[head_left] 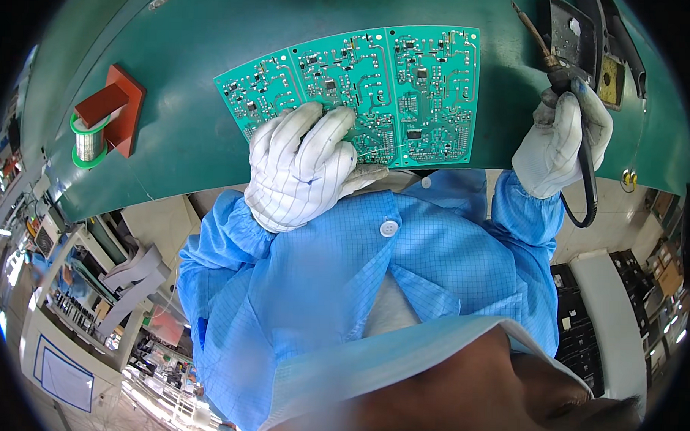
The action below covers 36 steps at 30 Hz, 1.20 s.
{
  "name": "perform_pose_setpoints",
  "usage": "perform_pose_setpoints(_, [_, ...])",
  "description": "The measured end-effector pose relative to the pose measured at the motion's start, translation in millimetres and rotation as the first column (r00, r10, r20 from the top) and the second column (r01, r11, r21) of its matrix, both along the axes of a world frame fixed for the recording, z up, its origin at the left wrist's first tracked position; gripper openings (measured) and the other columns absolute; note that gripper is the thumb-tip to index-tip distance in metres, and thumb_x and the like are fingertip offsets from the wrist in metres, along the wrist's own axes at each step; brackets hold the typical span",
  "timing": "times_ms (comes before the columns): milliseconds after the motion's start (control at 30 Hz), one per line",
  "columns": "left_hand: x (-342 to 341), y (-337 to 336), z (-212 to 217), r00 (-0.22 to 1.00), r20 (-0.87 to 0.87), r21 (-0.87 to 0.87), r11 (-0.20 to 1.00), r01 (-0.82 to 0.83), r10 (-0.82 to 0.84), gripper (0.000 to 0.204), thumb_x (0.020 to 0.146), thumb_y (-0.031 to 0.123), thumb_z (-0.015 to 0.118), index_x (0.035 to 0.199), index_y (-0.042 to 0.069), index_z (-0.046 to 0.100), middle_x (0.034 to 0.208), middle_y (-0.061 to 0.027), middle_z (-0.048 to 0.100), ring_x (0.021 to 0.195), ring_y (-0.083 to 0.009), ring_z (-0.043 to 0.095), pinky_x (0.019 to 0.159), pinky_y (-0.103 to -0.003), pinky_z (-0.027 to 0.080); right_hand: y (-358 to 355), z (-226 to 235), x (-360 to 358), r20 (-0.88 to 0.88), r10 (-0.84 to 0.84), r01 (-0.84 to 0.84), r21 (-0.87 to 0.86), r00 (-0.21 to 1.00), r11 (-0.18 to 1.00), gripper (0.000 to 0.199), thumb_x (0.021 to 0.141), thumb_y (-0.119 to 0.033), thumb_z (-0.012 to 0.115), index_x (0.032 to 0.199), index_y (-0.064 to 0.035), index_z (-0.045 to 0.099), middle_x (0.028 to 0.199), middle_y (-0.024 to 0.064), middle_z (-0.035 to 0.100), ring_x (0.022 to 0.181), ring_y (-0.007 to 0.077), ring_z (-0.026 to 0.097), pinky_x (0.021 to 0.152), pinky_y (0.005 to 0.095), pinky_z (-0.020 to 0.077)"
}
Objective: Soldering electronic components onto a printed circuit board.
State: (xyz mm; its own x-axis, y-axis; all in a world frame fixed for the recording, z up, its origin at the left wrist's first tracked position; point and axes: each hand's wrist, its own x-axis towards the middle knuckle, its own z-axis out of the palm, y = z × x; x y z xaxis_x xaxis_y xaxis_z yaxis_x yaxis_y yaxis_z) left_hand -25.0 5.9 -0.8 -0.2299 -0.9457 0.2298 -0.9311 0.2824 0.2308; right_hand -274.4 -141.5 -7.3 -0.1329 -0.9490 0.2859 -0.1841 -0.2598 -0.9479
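A green panel of circuit boards point(433, 97), dense with small parts, lies on the green table in front of me. My left hand point(305, 161), in a striped white glove, rests over its near left part with the fingers curled and the thumb at the near edge. A thin, bright length of solder wire point(381, 151) sticks out from between thumb and forefinger across the board. To the right of the panel, my gloved right hand point(564, 136) is wrapped round a soldering iron point(552, 62). Its tip points away from me, off the board, beside the black iron stand.
The black iron stand point(571, 37) and a yellowish sponge point(611, 83) sit at the far right. A solder spool point(89, 144) on a red-brown holder point(128, 109) stands at the left. The iron's black cord point(589, 197) loops over the table's near edge point(627, 178).
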Motion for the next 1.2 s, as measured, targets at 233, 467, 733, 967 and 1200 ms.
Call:
perform_pose_setpoints(233, [-1.1, 1.0, -2.1, 1.0, 0.008, -0.037, 0.999, -0.009, 0.009, 0.039, 0.067, 0.05, 0.076, 0.081, 0.018, 0.059, 0.124, -0.0002, 0.06, 0.11, -0.0256, 0.056, 0.092, -0.044, 0.044, -0.1, -1.4, -0.7, -0.013, 0.009, -0.009, 0.005, 1.0, 1.0, 0.015, 0.093, -0.002, 0.055, 0.108, 0.0013, 0.058, 0.094, 0.0176, 0.066, 0.07, 0.0127, 0.061, 0.057, 0.0196, 0.0467])
perform_pose_setpoints(467, [-0.6, 0.6, -3.0, 1.0, 0.005, -0.057, 0.998, -0.008, 0.008, 0.041, 0.067, 0.051, 0.076, 0.081, 0.017, 0.059, 0.123, -0.0005, 0.059, 0.109, -0.0256, 0.056, 0.091, -0.044, 0.044, -0.2, -2.7, -1.9, -0.011, 0.021, -0.022, -0.011, 1.0, 1.0, 0.016, 0.093, -0.001, 0.055, 0.109, 0.0022, 0.058, 0.095, 0.0189, 0.066, 0.071, 0.0131, 0.061, 0.058, 0.0197, 0.0474])
perform_pose_setpoints(733, [-0.6, 1.1, -2.2, 1.0, 0.017, -0.044, 0.999, -0.012, 0.012, 0.042, 0.067, 0.052, 0.076, 0.082, 0.017, 0.059, 0.124, -0.0006, 0.059, 0.109, -0.0255, 0.056, 0.092, -0.044, 0.044, -1.6, -3.5, -2.0, -0.004, 0.024, -0.024, -0.013, 1.0, 1.0, 0.017, 0.093, -0.003, 0.056, 0.109, 0.0022, 0.058, 0.095, 0.019, 0.066, 0.071, 0.0133, 0.061, 0.058, 0.0195, 0.0469])
perform_pose_setpoints(967, [-0.8, 0.9, -1.7, 1.0, 0.006, -0.054, 0.999, -0.01, 0.011, 0.042, 0.067, 0.052, 0.076, 0.082, 0.017, 0.059, 0.124, -0.0004, 0.059, 0.109, -0.0255, 0.056, 0.093, -0.044, 0.043, -1.7, -2.9, 2.2, 0.096, -0.024, 0.026, -0.022, 0.995, 0.999, 0.016, 0.092, -0.005, 0.064, 0.107, 0.0006, 0.061, 0.079, 0.012, 0.066, 0.059, 0.0109, 0.06, 0.055, 0.0209, 0.0466])
perform_pose_setpoints(1200, [-0.2, 0.5, -3.6, 1.0, 0.004, -0.06, 0.998, -0.003, 0.003, 0.041, 0.066, 0.051, 0.077, 0.08, 0.017, 0.059, 0.124, 0.0003, 0.059, 0.11, -0.0249, 0.055, 0.092, -0.044, 0.043, -4.4, -6.3, 0.4, 0.083, 0.005, 0.0, -0.052, 0.997, 0.999, 0.017, 0.093, -0.006, 0.065, 0.107, 0.0018, 0.06, 0.08, 0.0143, 0.067, 0.06, 0.0114, 0.06, 0.055, 0.0209, 0.0475])
